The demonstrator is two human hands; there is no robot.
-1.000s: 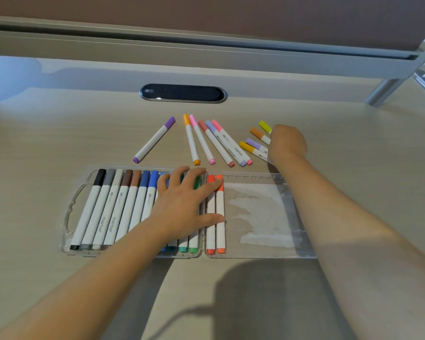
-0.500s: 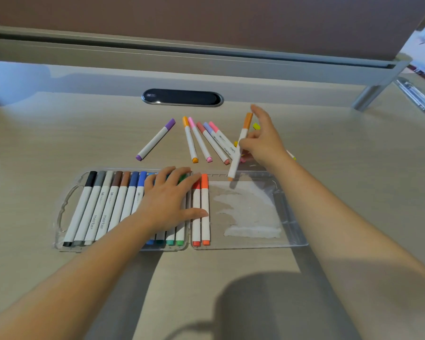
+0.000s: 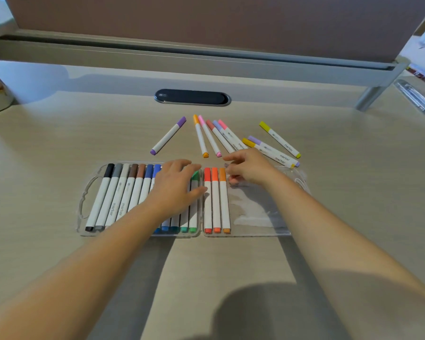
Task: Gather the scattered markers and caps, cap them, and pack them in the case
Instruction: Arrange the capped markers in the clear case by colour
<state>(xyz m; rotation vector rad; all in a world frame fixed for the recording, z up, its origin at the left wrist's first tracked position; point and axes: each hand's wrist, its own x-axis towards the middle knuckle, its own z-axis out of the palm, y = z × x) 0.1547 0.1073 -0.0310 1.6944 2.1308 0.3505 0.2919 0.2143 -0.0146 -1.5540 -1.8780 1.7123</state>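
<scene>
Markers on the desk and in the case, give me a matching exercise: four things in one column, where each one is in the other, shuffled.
Things
1. black marker
2. dark orange marker
3. purple marker
4. left hand

Places
A. lying alone on the desk beyond the case, tilted
B. resting flat on the markers in the case's left half
C. at the far left end of the row in the case
D. third of three in the case's right half, next to the right hand

Pairs: 1-C, 2-D, 3-A, 4-B
</scene>
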